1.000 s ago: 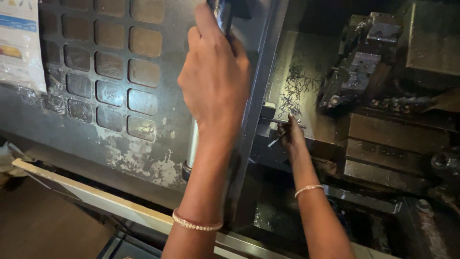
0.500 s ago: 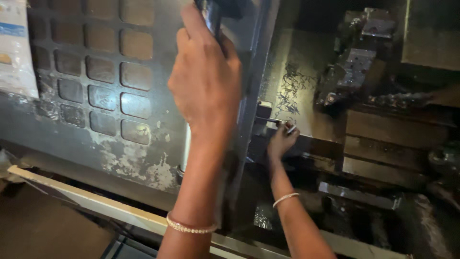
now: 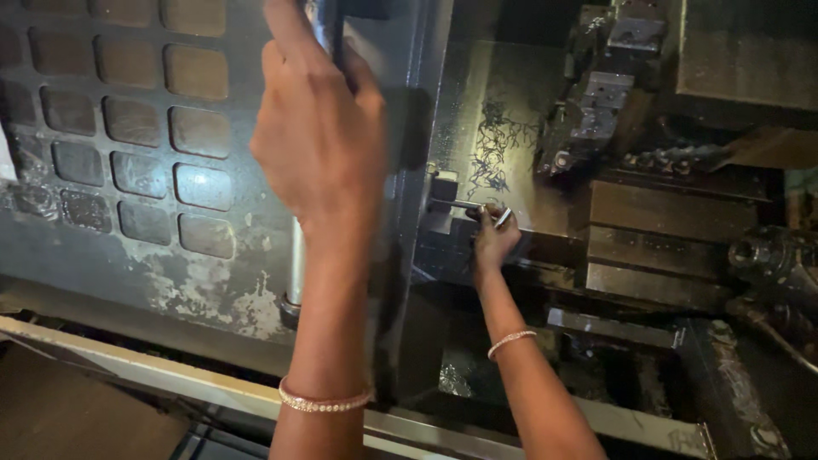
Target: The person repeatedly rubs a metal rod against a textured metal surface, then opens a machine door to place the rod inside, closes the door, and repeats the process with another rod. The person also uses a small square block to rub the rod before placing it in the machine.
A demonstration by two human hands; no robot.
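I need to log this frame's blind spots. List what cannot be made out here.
- Head view: the dark metal handle in the left hand is cut off by the top edge; the fingers cover the grip.
- Head view: the small shiny metal piece at the right hand is too small and dim to identify.
- Head view: the machine interior lies in shadow.

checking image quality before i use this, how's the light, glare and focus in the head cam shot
Head view: dim overall, the machine interior mostly in deep shadow at right; soft glare on the grid-panelled door and on the wet metal wall with chips. The left hand, close to the lens on the dark handle, looks slightly soft; the right hand on a small metal piece is sharper but dark.
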